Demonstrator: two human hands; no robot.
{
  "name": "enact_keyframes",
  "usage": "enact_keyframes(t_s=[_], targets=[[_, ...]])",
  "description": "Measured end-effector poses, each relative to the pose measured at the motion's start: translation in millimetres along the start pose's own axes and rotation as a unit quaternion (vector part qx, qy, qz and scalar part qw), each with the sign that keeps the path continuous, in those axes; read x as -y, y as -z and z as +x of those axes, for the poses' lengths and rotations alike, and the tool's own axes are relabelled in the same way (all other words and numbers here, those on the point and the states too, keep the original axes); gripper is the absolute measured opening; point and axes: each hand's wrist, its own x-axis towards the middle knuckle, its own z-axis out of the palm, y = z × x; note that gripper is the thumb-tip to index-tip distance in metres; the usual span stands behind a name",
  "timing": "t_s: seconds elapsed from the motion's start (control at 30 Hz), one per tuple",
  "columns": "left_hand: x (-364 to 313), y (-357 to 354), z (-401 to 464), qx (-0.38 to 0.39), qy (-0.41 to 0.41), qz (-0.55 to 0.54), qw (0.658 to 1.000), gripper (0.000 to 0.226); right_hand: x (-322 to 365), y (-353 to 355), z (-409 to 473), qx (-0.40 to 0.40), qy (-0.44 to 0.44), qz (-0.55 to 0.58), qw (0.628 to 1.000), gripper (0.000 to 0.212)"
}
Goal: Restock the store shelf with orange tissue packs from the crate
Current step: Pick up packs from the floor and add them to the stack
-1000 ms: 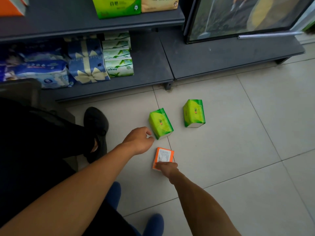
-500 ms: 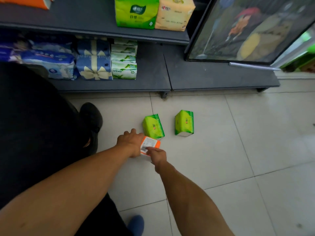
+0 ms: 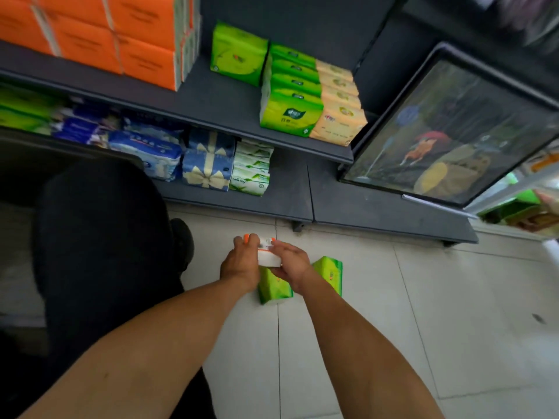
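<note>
I hold a small orange-and-white plastic-wrapped tissue pack (image 3: 266, 252) between both hands, lifted above the pale tiled floor (image 3: 453, 313). My left hand (image 3: 240, 263) grips its left end, fingers curled over the far orange edge; my right hand (image 3: 292, 261) grips the right end, fingers curled across the white printed face. The pack hangs in front of the near edge of the dark grey metal bottom shelf (image 3: 272, 204), not touching it.

Below my hands two bright green tissue packs lie on the floor: one (image 3: 273, 287) under my wrists, the other (image 3: 329, 270) just to its right, partly hidden by my right forearm.

On the dark grey upper shelf (image 3: 217, 101), far left, stand stacked orange wrapped tissue bundles (image 3: 99, 34). To their right sit green tissue packs (image 3: 287, 95) and, touching them, pale peach tissue packs (image 3: 338, 110). The bottom shelf carries blue packs with cream bows (image 3: 208, 161) beside white-and-green packs (image 3: 252, 170). A dark-framed glass panel (image 3: 447, 137) leans at the right. My black trouser leg (image 3: 99, 252) fills the near left.
</note>
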Motion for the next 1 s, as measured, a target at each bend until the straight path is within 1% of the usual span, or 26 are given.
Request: enact_keyframes(t_s=[0.1,0.2,0.23,0.3,0.4,0.47,0.5,0.6,0.63,0.73,0.77,0.87,0.93,0.97,1.0], targets=[[-6,12,16,-0.036,0.060,-0.109,0.992,0.039,34,-4,-8,-0.002,0.040,-0.011,0.999,0.025],[-8,24,27,-0.069,0.136,-0.242,0.958,0.043,61,-7,-12,-0.004,0.076,-0.055,0.996,0.036],[-11,29,30,-0.081,0.152,-0.291,0.941,0.043,70,-10,-12,-0.003,0.089,-0.077,0.993,0.040],[-19,39,33,-0.110,0.157,-0.385,0.903,0.040,79,-15,-10,-0.005,0.115,-0.102,0.988,0.047],[-31,64,41,-0.145,0.104,-0.537,0.825,0.026,100,-25,-7,-0.037,0.180,-0.128,0.975,0.062],[-39,87,44,-0.147,0.057,-0.605,0.780,0.017,119,-30,-10,-0.046,0.209,-0.113,0.970,0.068],[-41,101,46,-0.156,0.042,-0.625,0.763,0.013,132,-35,-15,-0.035,0.221,-0.096,0.970,0.068],[-44,137,52,-0.193,0.023,-0.678,0.709,0.010,169,-49,-30,0.039,0.246,-0.036,0.968,0.068],[-42,145,56,-0.198,0.028,-0.692,0.694,0.015,179,-54,-32,0.057,0.256,-0.036,0.964,0.068],[-35,172,69,-0.197,0.053,-0.738,0.643,0.043,208,-79,-36,0.085,0.293,-0.058,0.950,0.062],[-33,181,72,-0.196,0.055,-0.747,0.633,0.043,217,-87,-38,0.086,0.307,-0.060,0.946,0.058],[-28,207,77,-0.179,0.051,-0.768,0.612,0.028,238,-112,-42,0.074,0.350,-0.040,0.933,0.051],[-24,224,79,-0.165,0.044,-0.772,0.613,0.020,251,-128,-44,0.065,0.382,-0.016,0.922,0.054],[-22,229,82,-0.171,0.039,-0.768,0.616,0.020,258,-133,-45,0.063,0.396,-0.010,0.916,0.055],[-20,236,85,-0.189,0.032,-0.762,0.618,0.028,266,-140,-47,0.066,0.411,-0.005,0.909,0.057]])
